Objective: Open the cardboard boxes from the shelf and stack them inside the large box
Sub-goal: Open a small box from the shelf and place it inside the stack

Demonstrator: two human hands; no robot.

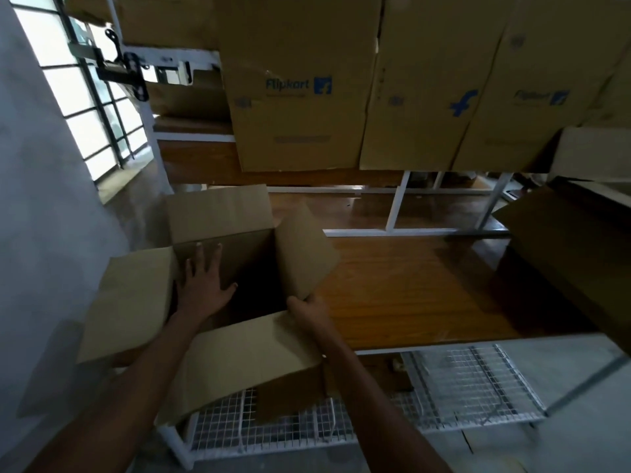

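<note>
An opened plain cardboard box (pixel 218 213) sits at the left end of the wooden table, its four top flaps spread outward. My left hand (pixel 203 285) reaches inside it, fingers spread flat against the inner far wall. My right hand (pixel 307 312) grips the near corner where the right flap (pixel 304 250) meets the box rim. The near flap (pixel 246 360) hangs toward me over the table edge. The inside of the box is dark and I see nothing in it.
Three tall printed cardboard boxes (pixel 297 97) stand in a row at the back. The wooden tabletop (pixel 409 288) stretches right. Another brown box (pixel 573 254) sits at the right edge. White wire racks (pixel 461 387) lie below. A window (pixel 85 107) is at the left.
</note>
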